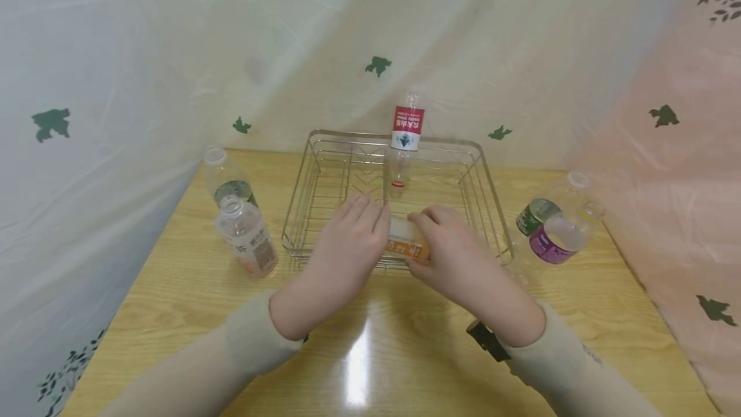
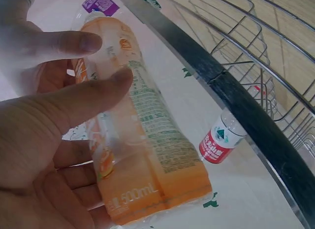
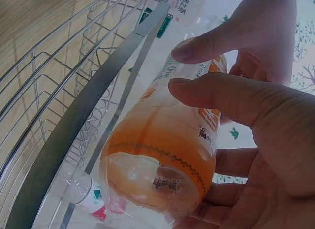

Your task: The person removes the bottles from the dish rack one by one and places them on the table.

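Observation:
Both my hands hold an orange-labelled plastic bottle [image 1: 408, 240] lengthwise above the front of a wire basket [image 1: 499, 211]. My left hand [image 1: 347, 243] grips its bottom end, thumb laid along the label in the left wrist view. My right hand [image 1: 457, 253] holds the other side, its fingers [image 3: 231, 162] under the bottle and its thumb on top. The two thumbs lie close together. In the left wrist view the bottle [image 2: 142, 135] shows a "500mL" marking. A red-and-white-labelled bottle [image 1: 407, 127] lies across the basket's back rim.
Left of the basket stand two clear bottles, one with a white label [image 1: 251, 240] and one with a green label [image 1: 222, 176]. On the right are bottles with a green label [image 1: 538, 214] and a purple label [image 1: 552, 240]. A patterned curtain [image 1: 301, 50] hangs behind the wooden table [image 1: 417, 346].

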{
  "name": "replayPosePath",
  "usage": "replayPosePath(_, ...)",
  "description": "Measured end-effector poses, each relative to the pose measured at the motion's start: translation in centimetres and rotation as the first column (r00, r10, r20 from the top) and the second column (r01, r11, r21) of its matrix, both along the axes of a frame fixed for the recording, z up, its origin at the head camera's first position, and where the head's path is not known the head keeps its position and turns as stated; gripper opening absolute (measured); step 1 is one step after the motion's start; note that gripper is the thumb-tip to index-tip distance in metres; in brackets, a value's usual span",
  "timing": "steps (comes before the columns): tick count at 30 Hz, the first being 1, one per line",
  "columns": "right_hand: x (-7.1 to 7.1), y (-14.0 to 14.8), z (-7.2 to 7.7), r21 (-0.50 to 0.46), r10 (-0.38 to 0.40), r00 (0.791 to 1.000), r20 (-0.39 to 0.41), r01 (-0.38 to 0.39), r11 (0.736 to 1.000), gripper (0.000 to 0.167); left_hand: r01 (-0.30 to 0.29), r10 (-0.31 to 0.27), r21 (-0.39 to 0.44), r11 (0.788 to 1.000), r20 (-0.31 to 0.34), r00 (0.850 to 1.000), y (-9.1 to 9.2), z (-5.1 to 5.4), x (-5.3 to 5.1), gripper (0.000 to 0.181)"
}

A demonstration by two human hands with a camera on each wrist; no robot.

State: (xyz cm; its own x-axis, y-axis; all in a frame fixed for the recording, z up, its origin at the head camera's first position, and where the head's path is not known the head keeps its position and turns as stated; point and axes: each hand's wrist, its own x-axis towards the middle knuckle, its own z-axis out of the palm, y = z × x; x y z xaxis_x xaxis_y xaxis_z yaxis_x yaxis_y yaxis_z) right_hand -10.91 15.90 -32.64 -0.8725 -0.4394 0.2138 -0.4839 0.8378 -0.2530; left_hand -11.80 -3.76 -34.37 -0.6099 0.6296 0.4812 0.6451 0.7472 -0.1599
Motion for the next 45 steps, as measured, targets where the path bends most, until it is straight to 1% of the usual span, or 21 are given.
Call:
replayPosePath(7,0.1,-0.1,-0.2,0.005,0.001,1.0,-0.012,-0.001,1.0,0.061,0.008,-0.007,-0.002,1.0,0.019,1.0,-0.1,-0.2,-0.1,0.046)
replayPosePath(11,0.0,-0.1,-0.2,0.01,0.014,1.0,-0.019,-0.014,1.0,0.064,0.02,-0.021,0.023,1.0,0.018,1.0,-0.3,-0.4,-0.2,0.043)
replayPosePath(14,-0.1,0.1,-0.2,0.0,0.023,1.0,-0.002,-0.023,1.0,0.073,0.037,-0.036,0.067,0.997,-0.003,0.999,-0.6,-0.5,-0.3,0.037)
replayPosePath(16,-0.1,0.4,0.0,-0.019,0.028,0.999,0.027,-0.027,0.999,0.083,0.045,-0.044,0.104,0.994,-0.015,0.999,-0.8,-0.6,-0.4,0.034)
replayPosePath(18,-0.1,0.7,0.2,-0.057,0.02,0.997,0.069,-0.016,0.998,0.095,0.051,-0.049,0.135,0.99,-0.019,0.999,-1.1,-0.7,-0.4,0.034)
replayPosePath(21,-0.1,1.5,0.4,-0.124,0.013,0.994,0.109,0.001,0.992,0.108,0.033,-0.032,0.157,0.987,-0.008,0.999,-1.6,-0.9,-0.5,0.041)
replayPosePath(25,0.2,2.9,0.4,-0.192,-0.007,0.993,0.117,0.03,0.981,0.118,-0.001,-0.007,0.171,0.985,0.044,0.999,-2.3,-1.1,-0.4,0.054)
replayPosePath(29,0.6,4.2,0.5,-0.225,-0.042,0.997,0.06,0.054,0.973,0.123,-0.014,-0.008,0.211,0.977,0.1,0.995,-3.0,-1.2,-0.3,0.063)
replayPosePath(32,0.7,5.0,0.6,-0.256,-0.065,0.998,-0.023,0.057,0.965,0.124,-0.022,-0.008,0.25,0.968,0.12,0.993,-3.5,-1.4,-0.2,0.067)
replayPosePath(34,0.7,5.7,0.6,-0.297,-0.079,0.995,-0.052,0.061,0.953,0.125,-0.036,-0.001,0.274,0.961,0.134,0.991,-3.7,-1.4,-0.1,0.068)
replayPosePath(36,0.8,6.4,0.5,-0.314,-0.105,0.992,-0.072,0.078,0.946,0.125,-0.049,0.005,0.302,0.952,0.147,0.989,-3.8,-1.4,0.0,0.068)
replayPosePath(40,1.0,7.8,-0.1,-0.337,-0.152,0.987,-0.044,0.128,0.933,0.123,-0.071,0.016,0.346,0.936,0.158,0.987,-4.0,-1.3,0.1,0.066)
replayPosePath(45,1.1,8.6,-1.3,-0.347,-0.168,0.986,-0.01,0.155,0.925,0.122,-0.107,0.04,0.376,0.921,0.182,0.982,-4.4,-0.9,0.4,0.064)
